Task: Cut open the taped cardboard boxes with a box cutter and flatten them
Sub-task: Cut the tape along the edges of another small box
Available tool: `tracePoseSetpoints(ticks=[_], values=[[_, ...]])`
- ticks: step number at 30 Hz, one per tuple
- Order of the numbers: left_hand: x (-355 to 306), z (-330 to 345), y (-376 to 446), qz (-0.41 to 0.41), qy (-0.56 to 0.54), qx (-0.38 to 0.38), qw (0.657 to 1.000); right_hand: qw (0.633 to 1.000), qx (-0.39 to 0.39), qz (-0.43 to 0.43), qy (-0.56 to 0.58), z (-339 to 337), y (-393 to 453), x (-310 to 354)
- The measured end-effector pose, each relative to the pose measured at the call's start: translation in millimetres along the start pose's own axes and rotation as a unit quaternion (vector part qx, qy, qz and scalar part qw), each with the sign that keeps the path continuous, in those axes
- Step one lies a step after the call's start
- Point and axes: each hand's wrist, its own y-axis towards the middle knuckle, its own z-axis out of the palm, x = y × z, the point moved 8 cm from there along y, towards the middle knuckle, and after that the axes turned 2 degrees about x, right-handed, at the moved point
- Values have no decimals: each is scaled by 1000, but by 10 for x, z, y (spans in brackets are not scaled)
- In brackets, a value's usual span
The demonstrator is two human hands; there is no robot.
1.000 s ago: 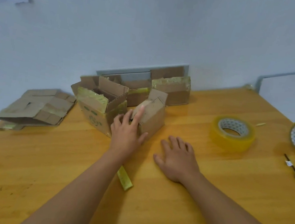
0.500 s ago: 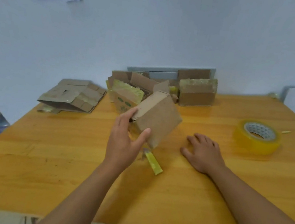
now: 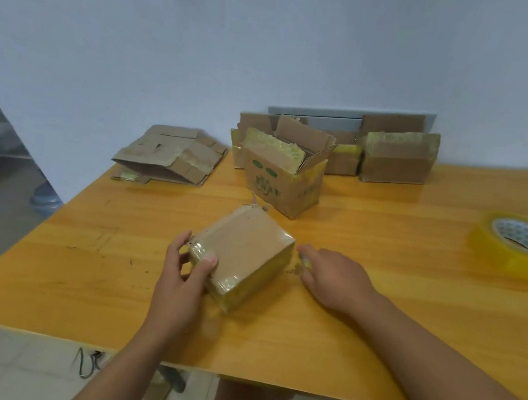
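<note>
The box [image 3: 242,258] lies flat on the table [image 3: 372,333] near its front edge, long axis running from near right to far left, all seams glossy with tape and closed. The left hand [image 3: 182,276] grips its near-left corner, thumb on top. The right hand [image 3: 332,280] lies just right of it, fingers curled over something small and yellowish, possibly the cutter; a firm hold cannot be confirmed.

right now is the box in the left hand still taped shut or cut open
Taped shut: the small box gripped by the left hand has glossy tape unbroken over its closed flaps.
</note>
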Motion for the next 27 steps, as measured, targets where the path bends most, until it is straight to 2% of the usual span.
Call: tracePoseSetpoints(ticks=[4, 7, 9, 10, 11, 12, 14, 15, 16, 17, 19, 22, 25, 27], values=[[1, 305, 51, 4, -4, 43, 999, 997, -47, 61, -17, -152, -188, -452], [-90, 703, 84, 15, -8, 80, 997, 976, -129, 131, 112, -329, -351, -934], [-194, 1012, 100, 27, -20, 105, 994, 936, -211, 179, 219, -467, -480, -1231], [-249, 1169, 108, 32, -27, 116, 992, 904, -247, 208, 279, -509, -548, -1372], [-297, 1322, 121, 34, -37, 126, 991, 857, -280, 236, 361, -515, -603, -1518], [-336, 1471, 141, 29, -50, 135, 989, 790, -304, 256, 467, -484, -639, -1639], [-386, 1743, 205, -2, -98, 139, 985, 630, -314, 247, 666, -414, -641, -1720], [-399, 1869, 241, -23, -130, 139, 981, 577, -311, 225, 721, -406, -613, -1723], [-407, 1992, 274, -44, -161, 140, 976, 547, -303, 196, 755, -420, -577, -1706], [-411, 2113, 308, -61, -185, 143, 970, 533, -295, 166, 776, -436, -532, -1679], [-420, 2338, 378, -68, -195, 164, 965, 533, -288, 123, 786, -508, -460, -1619], [-465, 2559, 531, -1, -119, 197, 973, 565, -329, 110, 748, -661, -410, -1650], [-523, 2591, 730, 87, 51, 179, 979, 615, -382, 110, 681, -795, -372, -1747], [-608, 2607, 814, 135, 108, 158, 972, 659, -395, 87, 634, -854, -324, -1735]])
